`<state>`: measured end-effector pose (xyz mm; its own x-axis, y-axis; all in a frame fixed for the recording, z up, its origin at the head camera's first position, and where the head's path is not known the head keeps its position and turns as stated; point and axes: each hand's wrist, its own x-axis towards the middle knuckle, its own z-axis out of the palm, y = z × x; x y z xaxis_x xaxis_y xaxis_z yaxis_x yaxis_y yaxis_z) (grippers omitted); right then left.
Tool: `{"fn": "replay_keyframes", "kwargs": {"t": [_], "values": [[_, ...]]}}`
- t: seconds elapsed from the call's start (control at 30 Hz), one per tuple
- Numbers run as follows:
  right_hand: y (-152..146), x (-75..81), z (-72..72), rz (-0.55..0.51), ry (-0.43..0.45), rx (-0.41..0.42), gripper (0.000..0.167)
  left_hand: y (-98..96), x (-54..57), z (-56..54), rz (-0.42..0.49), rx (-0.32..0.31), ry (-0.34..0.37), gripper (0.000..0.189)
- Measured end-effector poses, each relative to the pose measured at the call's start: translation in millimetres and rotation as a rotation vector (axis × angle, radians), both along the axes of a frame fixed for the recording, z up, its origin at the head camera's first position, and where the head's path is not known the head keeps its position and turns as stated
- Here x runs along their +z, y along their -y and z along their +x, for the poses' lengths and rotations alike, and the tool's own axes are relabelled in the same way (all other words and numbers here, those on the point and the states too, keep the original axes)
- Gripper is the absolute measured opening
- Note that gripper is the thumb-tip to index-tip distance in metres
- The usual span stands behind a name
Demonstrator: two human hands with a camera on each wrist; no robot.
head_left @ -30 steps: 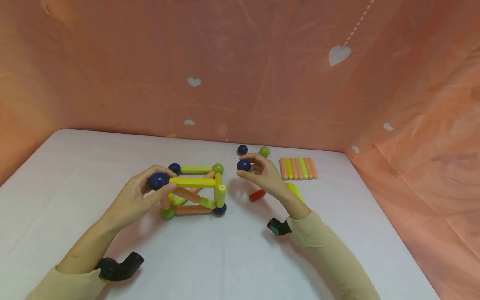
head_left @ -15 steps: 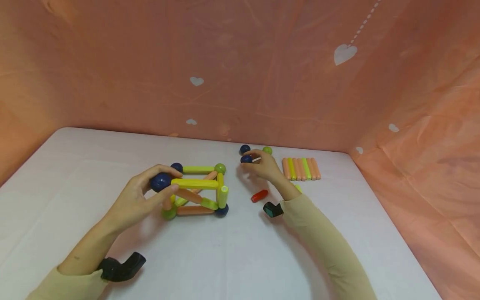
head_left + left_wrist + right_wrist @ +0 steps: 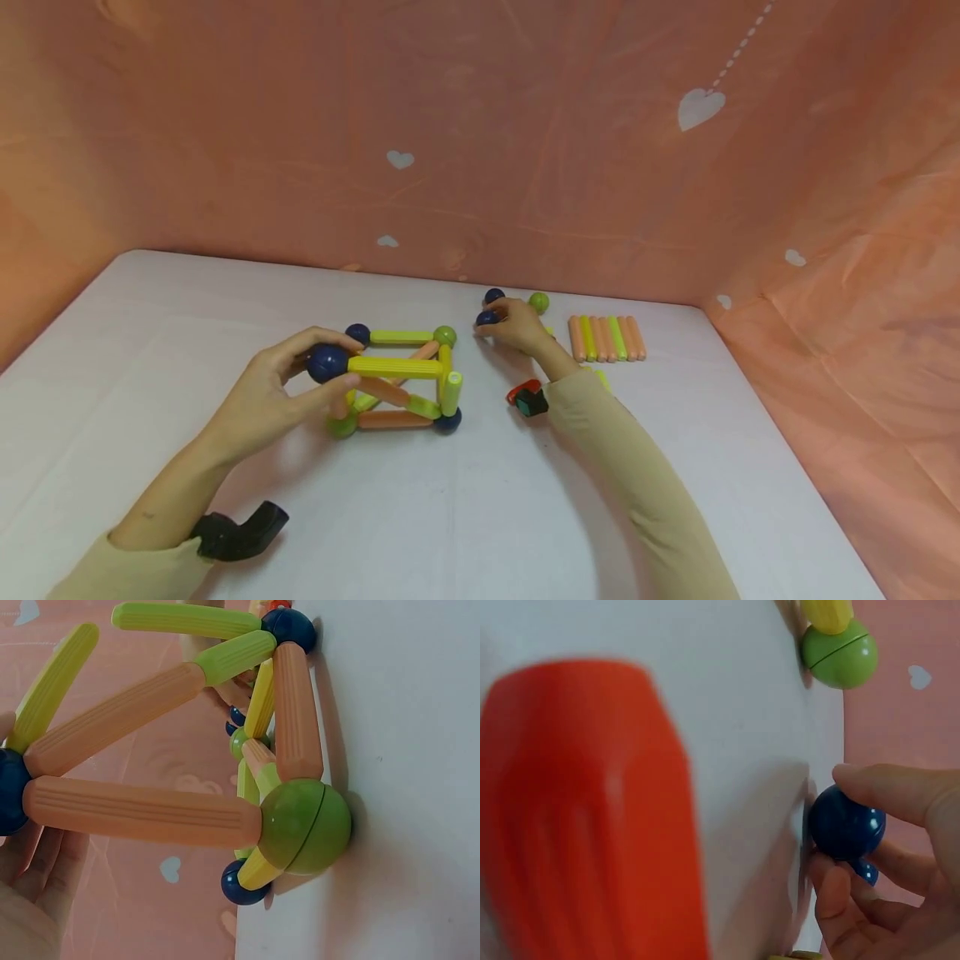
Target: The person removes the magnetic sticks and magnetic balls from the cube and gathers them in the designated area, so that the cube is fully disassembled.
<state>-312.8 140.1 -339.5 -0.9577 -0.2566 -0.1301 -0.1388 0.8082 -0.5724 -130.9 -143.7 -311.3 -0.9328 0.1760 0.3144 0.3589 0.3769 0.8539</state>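
My left hand (image 3: 273,400) grips a dark blue ball (image 3: 327,362) at the raised near-left corner of a frame built from magnetic rods and balls. A yellow rod (image 3: 396,367) runs right from that ball. An orange rod (image 3: 142,810) slopes from it to a green ball (image 3: 306,826) at the table. Another blue ball (image 3: 289,630) forms the frame's near-right base corner, with a lime rod (image 3: 452,393) standing on it. To the right, my right hand (image 3: 521,327) pinches a loose blue ball (image 3: 847,823) between thumb and fingers, close over the tabletop.
A second loose blue ball (image 3: 494,296) and a loose green ball (image 3: 538,302) lie near the table's back edge. Right of them is a row of orange, yellow and lime rods (image 3: 607,338). A red rod (image 3: 592,810) lies under my right wrist.
My right hand has carried its blue ball down and away, toward the loose balls at the back. The left hand keeps its grip on the frame's corner ball.
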Motion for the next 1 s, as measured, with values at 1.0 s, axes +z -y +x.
{"fn": "replay_keyframes", "kwargs": {"t": [1.0], "values": [[-11.4, -5.4, 108.3, -0.416, -0.005, 0.436, 0.036, 6.5, -5.1, -9.0, -0.034, 0.01, -0.025, 0.019]]}}
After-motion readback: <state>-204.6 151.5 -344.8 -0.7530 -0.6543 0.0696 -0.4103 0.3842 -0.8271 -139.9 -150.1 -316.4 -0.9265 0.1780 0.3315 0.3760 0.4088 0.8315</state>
